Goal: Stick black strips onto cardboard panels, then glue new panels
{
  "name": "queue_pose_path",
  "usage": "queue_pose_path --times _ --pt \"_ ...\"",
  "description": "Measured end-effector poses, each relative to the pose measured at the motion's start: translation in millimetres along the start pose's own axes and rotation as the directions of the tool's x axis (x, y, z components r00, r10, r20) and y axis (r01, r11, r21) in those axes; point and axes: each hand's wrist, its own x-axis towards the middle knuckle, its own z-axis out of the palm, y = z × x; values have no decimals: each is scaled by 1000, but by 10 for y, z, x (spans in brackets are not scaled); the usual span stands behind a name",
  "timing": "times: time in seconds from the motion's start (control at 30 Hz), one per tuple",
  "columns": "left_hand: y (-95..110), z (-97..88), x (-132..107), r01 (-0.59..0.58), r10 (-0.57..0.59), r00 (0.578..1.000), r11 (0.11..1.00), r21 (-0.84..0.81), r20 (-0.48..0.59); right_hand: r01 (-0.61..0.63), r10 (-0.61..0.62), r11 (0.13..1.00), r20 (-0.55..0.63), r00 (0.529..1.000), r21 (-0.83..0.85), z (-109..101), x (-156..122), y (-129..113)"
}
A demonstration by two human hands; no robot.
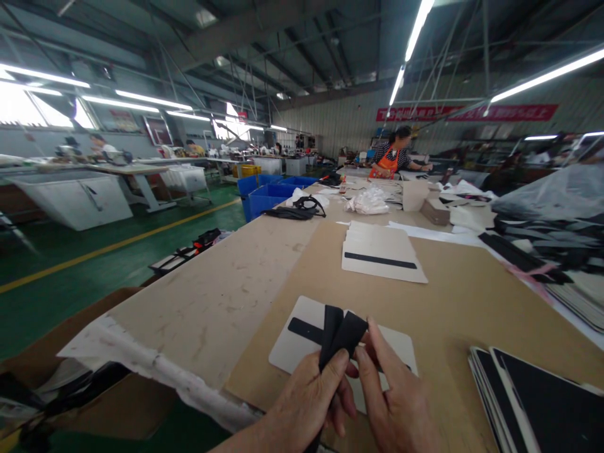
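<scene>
Presently held: black bundle above a pale panel

We find the black bundle in the left hand, over the middle of the pale panel, which lies flat on a brown sheet spread on the surface. The left grip is closed on the bundle, thumb pressed across it. The right hand meets its right edge; whether that grip pinches the material or merely touches it, we are unable to tell.

As to progress, we note that the pale panel already bears a dark band. Beyond it, a light stack shows a dark strip across its top piece. We judge the handling of the bundle to be under way and incomplete: it is not laid down, and its layers stand apart. How many pieces remain, we cannot establish.

As to orientation, the bundle's long axis runs away from the wearer. Its far end splits in two: one part points nearly straight ahead, the other leans right. We observe that this axis crosses the dark band, which runs left to right along the panel.
</scene>
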Motion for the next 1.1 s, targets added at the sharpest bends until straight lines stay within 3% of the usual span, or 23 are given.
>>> queue_pose_path --times 0.1,0.2,0.3,0.43,0.7,0.83,0.97,1.03,1.1 --pt "-21 19 1 -7 8 1000 1000 23 -13 144 -147 985 -25 989 -98 49 -27 53" --pt "-6 46 -9 14 -14 1000 1000 25 -19 146 -148 987 -19 989 -69 77 -51 84" --pt "24 69 -16 29 -29 1000 1000 11 6 -37 35 997 36 999 61 57 -43 58" --pt "10 71 2 46 -46 999 999 3 27 -320 275 894 178 945 313 -5 3 -16" --pt "-60 93 -15 51 -51 998 998 -22 -28 -458 379 733 256 889 503 -62 23 -109" --pt "-63 103 -12 56 -57 998 997 -45 -27 -399 352 824 189 917 403 -42 -6 -97" --pt "-53 113 -7 32 -33 999 999 -24 -22 -171 160 953 65 985 249 -36 -55 -46" --pt "-53 123 -3 31 -31 999 999 -11 -12 -108 101 968 44 994 227 -50 -51 -24" --pt "-60 137 6 43 -44 999 999 -28 -11 -121 113 957 44 993 264 -65 -25 -15"
